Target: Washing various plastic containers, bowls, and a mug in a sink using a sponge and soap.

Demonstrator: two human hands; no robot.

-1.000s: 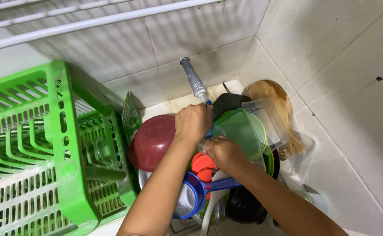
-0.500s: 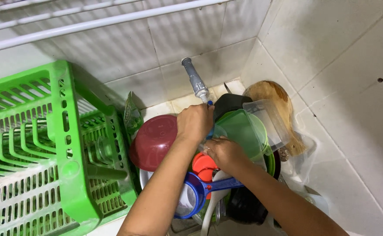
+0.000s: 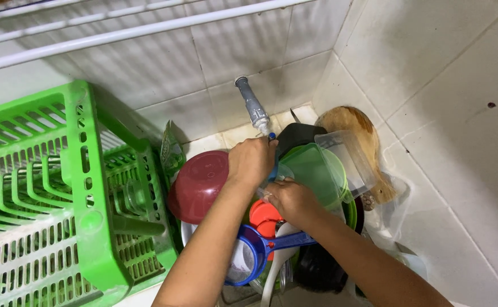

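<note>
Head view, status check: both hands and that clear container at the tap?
Left hand up at grey tap, grip hidden. Right hand on clear container. Green bowl, red bowl, blue strainer crowd close around.

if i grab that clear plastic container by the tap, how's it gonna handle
The clear plastic container looks thin-walled, so probably light and slightly flexible. It lies tilted against the green bowl atop a loose pile, so a push may tip or slide it. Beside the tap, it could be wet and slippery.

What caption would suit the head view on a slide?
Both hands, left hand and right hand, work under a grey tap over piled dishes beside a green rack.
</note>
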